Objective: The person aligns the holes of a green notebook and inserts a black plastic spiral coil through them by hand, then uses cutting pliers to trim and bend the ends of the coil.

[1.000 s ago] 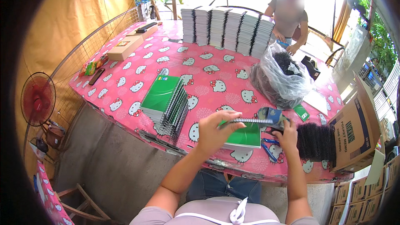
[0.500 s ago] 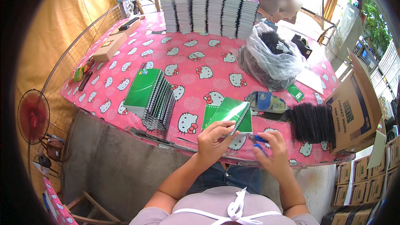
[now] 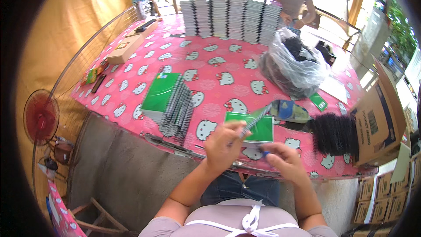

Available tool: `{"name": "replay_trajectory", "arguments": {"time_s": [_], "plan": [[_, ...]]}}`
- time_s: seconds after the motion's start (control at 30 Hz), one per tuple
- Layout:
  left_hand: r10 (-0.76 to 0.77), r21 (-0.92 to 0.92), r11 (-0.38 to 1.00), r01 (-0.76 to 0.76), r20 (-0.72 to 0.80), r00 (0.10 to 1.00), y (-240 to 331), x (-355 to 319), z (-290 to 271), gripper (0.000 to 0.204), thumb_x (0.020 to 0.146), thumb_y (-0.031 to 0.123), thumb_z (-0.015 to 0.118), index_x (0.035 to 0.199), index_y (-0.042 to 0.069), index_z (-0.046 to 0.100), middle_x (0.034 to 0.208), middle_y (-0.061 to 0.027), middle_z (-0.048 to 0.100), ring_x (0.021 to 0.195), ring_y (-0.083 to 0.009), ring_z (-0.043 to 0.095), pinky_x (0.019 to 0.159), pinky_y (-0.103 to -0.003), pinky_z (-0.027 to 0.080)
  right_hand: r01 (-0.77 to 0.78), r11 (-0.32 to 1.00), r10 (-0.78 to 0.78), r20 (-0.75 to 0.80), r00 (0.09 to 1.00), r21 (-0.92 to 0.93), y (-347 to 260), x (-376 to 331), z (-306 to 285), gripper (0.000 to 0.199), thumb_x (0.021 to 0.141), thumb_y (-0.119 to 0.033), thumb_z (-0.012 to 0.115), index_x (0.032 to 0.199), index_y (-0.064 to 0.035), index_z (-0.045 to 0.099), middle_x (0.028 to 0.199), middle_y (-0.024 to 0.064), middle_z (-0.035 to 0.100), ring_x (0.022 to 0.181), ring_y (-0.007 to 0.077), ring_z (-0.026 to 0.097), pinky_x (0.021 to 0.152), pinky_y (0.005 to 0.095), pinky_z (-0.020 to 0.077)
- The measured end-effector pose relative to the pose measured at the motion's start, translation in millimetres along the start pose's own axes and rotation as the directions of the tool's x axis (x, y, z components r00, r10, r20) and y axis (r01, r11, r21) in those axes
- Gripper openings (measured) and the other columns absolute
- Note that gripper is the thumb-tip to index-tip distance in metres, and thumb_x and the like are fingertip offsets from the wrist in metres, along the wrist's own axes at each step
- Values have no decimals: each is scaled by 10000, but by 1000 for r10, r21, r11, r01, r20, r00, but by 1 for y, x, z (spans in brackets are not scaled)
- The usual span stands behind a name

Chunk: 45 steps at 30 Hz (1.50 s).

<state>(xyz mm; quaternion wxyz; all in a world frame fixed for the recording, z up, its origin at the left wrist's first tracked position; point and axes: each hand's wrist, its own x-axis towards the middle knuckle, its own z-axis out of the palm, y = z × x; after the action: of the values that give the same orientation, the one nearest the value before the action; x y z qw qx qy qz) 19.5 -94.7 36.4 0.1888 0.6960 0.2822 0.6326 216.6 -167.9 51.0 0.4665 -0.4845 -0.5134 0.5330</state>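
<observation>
My left hand (image 3: pixel 223 147) is closed on a green spiral notebook (image 3: pixel 258 120), tilted nearly edge-on with its coil side up and smeared by motion. Beneath it on the table lies another green-covered notebook (image 3: pixel 265 132). My right hand (image 3: pixel 284 161), just right of the left one, is wrapped round blue-handled pliers (image 3: pixel 266 153), mostly hidden by the fingers and blurred. To the left stands a stack of green spiral notebooks (image 3: pixel 163 98), coils facing right. Right of my hands are a blue-and-tan padded piece (image 3: pixel 289 111) and a pile of black spiral coils (image 3: pixel 334 134).
Tall notebook stacks (image 3: pixel 230 19) line the far edge. A clear plastic bag (image 3: pixel 291 70) of black coils sits at the right, behind an open cardboard box (image 3: pixel 380 120). A person (image 3: pixel 293 0) stands across the pink table (image 3: pixel 175 68). A red fan (image 3: pixel 41 117) is at the left.
My left hand has tipped the notebook from nearly flat to edge-on, uncovering the one beneath. The pliers in my right hand have turned. The whole view has shifted slightly.
</observation>
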Motion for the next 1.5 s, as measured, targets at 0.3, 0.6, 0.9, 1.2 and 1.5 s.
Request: {"name": "replay_trajectory", "arguments": {"time_s": [0.3,0.6,0.9,1.2,1.5], "plan": [[-284,-34,934,357,-678,678,-80,67,-162,190,857,62,669,826,45,483,867,-109,636,762,-86,566,681,-216,462,-151,345,-410,-293,864,-926,94,6,-83,369,762,-236,708,1012,24,626,1082,194,562,1028,358,533,891,431,416],[-367,-43,905,423,-581,726,-87,62,-154,229,887,48,586,1091,-35,649,880,-28,660,693,-26,531,578,-180,410,-36,897,-132,-346,929,-440,47,87,-49,427,789,-303,720,1016,46,626,976,164,621,807,232,612,733,334,484],[-120,234,903,361,-668,734,-92,53,-153,158,895,85,549,983,-18,629,898,-75,647,805,-124,584,710,-270,463,100,590,-464,-235,854,-801,49,93,-39,351,726,-221,768,904,18,582,821,93,582,735,188,564,665,334,458],[67,431,868,246,-592,803,-48,63,-126,347,890,101,567,1224,27,506,1232,-132,540,1129,-211,510,965,-328,388,390,906,-423,-286,860,-168,13,62,-23,210,789,21,654,875,-71,486,816,-2,512,754,92,512,672,221,423],[-265,109,962,251,144,954,-23,5,12,557,881,45,574,1392,55,352,1320,-201,381,1229,-322,398,1017,-413,326,444,882,-467,-162,870,-159,44,93,15,357,753,37,697,997,-56,453,923,32,516,906,117,494,829,273,409]]}}
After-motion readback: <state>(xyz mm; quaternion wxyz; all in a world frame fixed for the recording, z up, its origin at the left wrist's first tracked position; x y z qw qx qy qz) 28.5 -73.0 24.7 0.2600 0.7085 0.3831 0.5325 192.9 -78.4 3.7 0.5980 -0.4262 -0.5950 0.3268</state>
